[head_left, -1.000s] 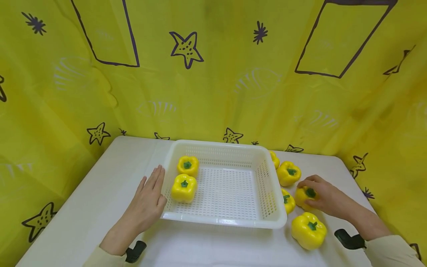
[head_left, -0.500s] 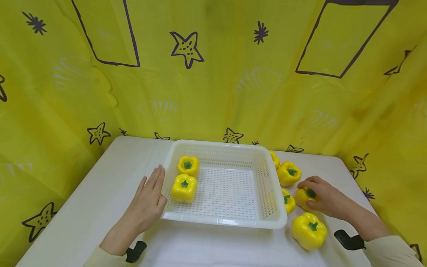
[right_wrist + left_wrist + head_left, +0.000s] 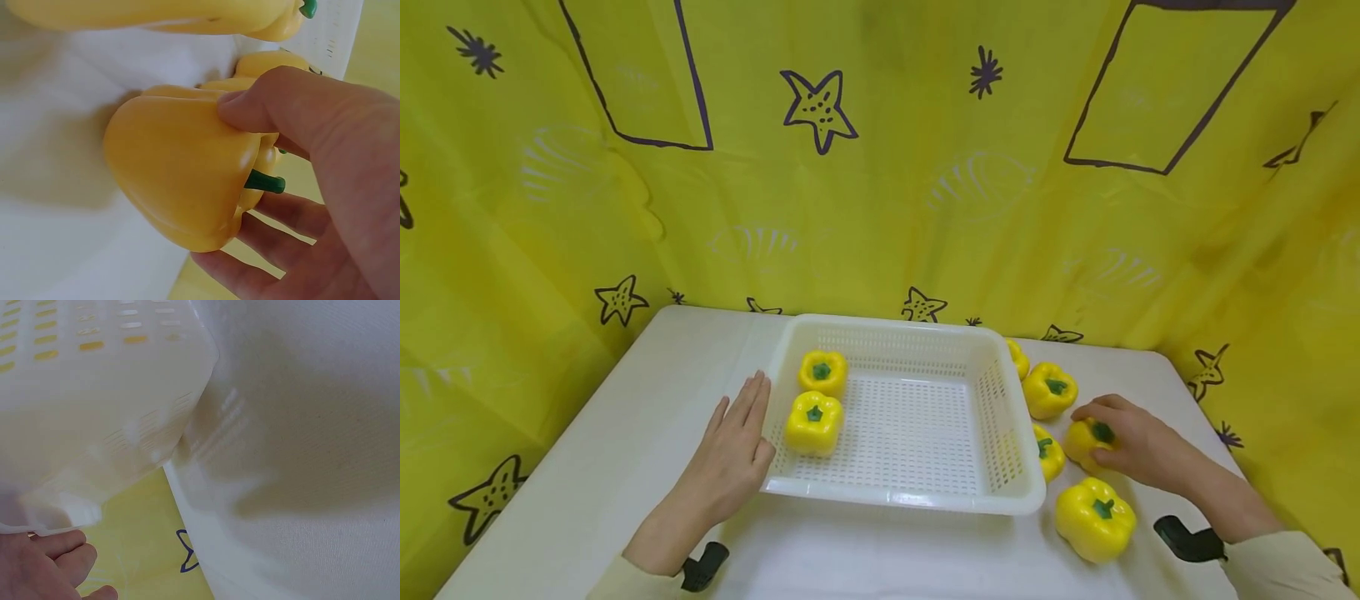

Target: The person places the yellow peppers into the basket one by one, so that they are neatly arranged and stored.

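My right hand (image 3: 1138,446) grips a yellow bell pepper (image 3: 181,162) with a green stem, thumb on one side and fingers on the other, to the right of the basket. My left hand (image 3: 730,454) lies with straight fingers along the left rim of a white perforated basket (image 3: 910,497). In the left wrist view its fingertips (image 3: 78,562) are right at the basket's rim. Inside the basket, at its left end, sit two yellow bell peppers, a rear pepper (image 3: 823,372) and a front pepper (image 3: 814,423).
More yellow bell peppers stand right of the basket: a large pepper (image 3: 1095,518) nearest the front, a pepper (image 3: 1048,452) against the basket's side, a pepper (image 3: 1049,390) behind, and one partly hidden pepper (image 3: 1018,358). A yellow patterned curtain (image 3: 880,192) surrounds the white table (image 3: 677,367).
My right hand has shifted very slightly to the right with the pepper in its grip. The left hand, basket and other peppers look the same.
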Available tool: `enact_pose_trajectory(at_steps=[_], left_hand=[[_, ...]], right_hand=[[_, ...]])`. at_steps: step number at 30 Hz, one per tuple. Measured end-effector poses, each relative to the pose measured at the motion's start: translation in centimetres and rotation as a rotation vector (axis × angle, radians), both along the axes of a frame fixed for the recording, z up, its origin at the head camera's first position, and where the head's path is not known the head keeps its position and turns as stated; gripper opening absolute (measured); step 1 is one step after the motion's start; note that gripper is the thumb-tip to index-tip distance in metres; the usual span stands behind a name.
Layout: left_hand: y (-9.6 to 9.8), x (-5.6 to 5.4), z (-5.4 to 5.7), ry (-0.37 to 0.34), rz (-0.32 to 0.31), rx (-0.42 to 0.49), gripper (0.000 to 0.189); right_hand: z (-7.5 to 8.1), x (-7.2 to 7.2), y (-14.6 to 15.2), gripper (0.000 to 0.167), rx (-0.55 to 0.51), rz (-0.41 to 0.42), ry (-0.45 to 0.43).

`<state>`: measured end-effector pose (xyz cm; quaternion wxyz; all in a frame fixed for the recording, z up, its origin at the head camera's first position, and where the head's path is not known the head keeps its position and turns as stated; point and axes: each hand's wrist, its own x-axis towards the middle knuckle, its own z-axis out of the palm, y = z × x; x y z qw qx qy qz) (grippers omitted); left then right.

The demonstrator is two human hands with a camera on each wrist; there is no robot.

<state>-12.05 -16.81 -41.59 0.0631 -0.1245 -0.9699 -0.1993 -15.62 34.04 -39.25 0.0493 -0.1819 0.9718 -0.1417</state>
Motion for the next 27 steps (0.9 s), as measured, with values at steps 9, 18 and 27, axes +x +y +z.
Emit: enact_pose_trajectory(at_steps=[9, 18, 27], left_hand=[[0.0, 0.0, 0.1, -0.001, -0.003, -0.003, 0.069], [0.0, 0.1, 0.2, 0.002, -0.003, -0.001, 0.069], [-0.1, 0.1, 0.1, 0.007, -0.009, 0.004, 0.069]], right_hand=[[0.4, -0.1, 0.1, 0.041, -0.009, 0.018, 0.005], [1.2, 0.0, 0.0, 0.040, 0.006, 0.029, 0.040], [3.3, -0.3, -0.7, 0.040, 0.026, 0.014, 0.054]])
